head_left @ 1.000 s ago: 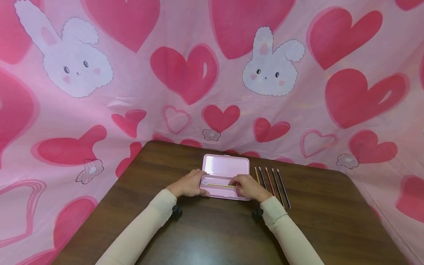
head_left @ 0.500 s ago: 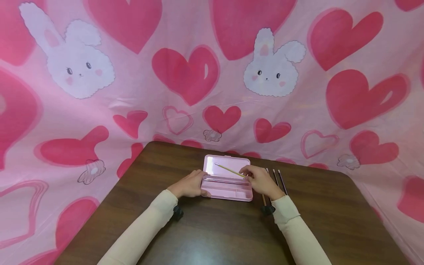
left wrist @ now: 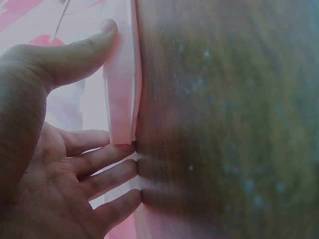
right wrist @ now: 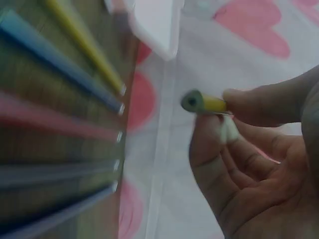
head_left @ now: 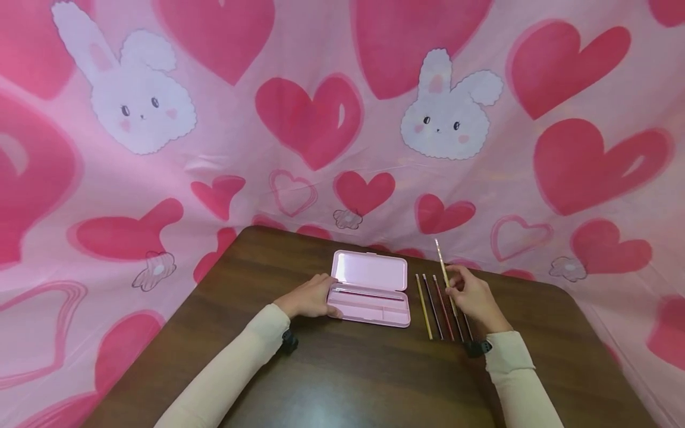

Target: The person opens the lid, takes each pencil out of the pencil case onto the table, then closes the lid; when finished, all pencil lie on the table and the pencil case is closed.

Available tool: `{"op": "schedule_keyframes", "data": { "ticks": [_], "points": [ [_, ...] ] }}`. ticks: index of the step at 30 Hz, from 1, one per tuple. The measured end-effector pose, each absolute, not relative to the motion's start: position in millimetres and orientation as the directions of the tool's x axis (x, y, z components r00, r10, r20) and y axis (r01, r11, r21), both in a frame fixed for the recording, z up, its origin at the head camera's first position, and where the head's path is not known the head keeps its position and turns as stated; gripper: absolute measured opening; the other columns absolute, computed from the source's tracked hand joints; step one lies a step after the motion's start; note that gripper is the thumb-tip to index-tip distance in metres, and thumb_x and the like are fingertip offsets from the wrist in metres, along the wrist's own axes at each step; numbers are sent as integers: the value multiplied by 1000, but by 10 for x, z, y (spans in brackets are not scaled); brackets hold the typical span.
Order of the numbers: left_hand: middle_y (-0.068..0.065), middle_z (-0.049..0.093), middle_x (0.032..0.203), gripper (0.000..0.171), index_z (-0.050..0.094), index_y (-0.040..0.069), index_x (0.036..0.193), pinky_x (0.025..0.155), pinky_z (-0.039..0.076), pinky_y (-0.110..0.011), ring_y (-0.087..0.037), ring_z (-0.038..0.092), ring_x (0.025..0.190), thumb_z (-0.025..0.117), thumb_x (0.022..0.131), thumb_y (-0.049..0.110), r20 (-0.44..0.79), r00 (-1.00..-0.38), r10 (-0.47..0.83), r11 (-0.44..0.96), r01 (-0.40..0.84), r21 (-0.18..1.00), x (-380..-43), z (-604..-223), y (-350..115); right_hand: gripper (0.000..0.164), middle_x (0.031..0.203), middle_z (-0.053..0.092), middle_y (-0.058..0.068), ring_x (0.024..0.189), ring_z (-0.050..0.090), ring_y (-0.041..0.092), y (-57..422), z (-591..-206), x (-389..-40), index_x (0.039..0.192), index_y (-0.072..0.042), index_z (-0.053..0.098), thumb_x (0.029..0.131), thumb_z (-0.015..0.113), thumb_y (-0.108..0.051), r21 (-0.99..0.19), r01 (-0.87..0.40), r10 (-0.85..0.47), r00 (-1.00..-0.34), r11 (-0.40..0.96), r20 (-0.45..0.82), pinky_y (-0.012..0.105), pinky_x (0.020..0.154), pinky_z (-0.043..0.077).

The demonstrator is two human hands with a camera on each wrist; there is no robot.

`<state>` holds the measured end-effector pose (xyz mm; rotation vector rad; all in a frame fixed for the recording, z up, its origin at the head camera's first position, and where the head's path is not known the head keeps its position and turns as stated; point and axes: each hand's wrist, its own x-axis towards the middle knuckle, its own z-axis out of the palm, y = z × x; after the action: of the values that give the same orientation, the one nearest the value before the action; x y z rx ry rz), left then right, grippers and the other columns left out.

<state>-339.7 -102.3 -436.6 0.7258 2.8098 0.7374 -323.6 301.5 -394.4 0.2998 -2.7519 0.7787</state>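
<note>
An open pink pencil case (head_left: 369,270) lies on the table, lid folded back. My left hand (head_left: 312,295) holds its left end; in the left wrist view the thumb lies on the case's side wall (left wrist: 122,94) and the fingers reach past its end. Inside the case, a dark pencil (head_left: 369,293) lies in the long back compartment. To the right, my right hand (head_left: 473,294) pinches a yellow pencil (head_left: 443,267) between thumb and fingers, raised over a row of pencils. Its blunt end (right wrist: 192,101) faces the right wrist camera.
Several pencils lie side by side right of the case: a yellow one (head_left: 424,307), a blue one (head_left: 432,306), a red one (head_left: 443,306) and darker ones partly under my right hand. The brown table (head_left: 321,374) meets a pink heart-and-rabbit cloth (head_left: 310,196) behind.
My right hand has lifted the yellow pencil out of the case and carried it right, over the row, turning it lengthwise. My left hand has stayed at the case.
</note>
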Motion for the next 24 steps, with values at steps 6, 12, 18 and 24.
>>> {"op": "schedule_keyframes", "data": {
  "ticks": [6,12,18,24],
  "points": [
    [-12,57,135,93,48,3,145,112,43,-46,-26,50,127,85,75,53,-18,-874,486,762,414,498,-3395,-4406,-1028,54,89,68,12,65,63,13,3379,-4053,-3171,139,1,45,90,66,-6,-479,-138,-92,-989,867,118,32,61,54],
    [-12,56,136,93,48,4,146,114,42,-46,-27,49,130,84,76,53,-19,-874,485,767,415,490,-3408,-4430,-1029,59,93,64,20,63,63,18,3570,-4134,-3128,140,9,40,89,65,-7,-438,-25,-77,-992,899,-101,38,62,56],
    [-12,56,136,93,48,3,146,113,43,-47,-27,50,129,85,76,53,-22,-871,490,762,416,496,-3407,-4410,-1017,58,92,62,20,66,62,20,3594,-4191,-3118,138,11,43,86,64,-3,-457,-8,-72,-990,889,-123,33,55,57],
    [-13,56,135,93,48,3,146,113,43,-46,-27,50,129,85,76,51,-17,-874,486,762,414,498,-3406,-4384,-1009,57,97,64,23,61,60,19,3595,-4205,-3121,136,10,46,84,64,-4,-425,-38,-91,-990,905,-106,31,54,55]
  ]
}}
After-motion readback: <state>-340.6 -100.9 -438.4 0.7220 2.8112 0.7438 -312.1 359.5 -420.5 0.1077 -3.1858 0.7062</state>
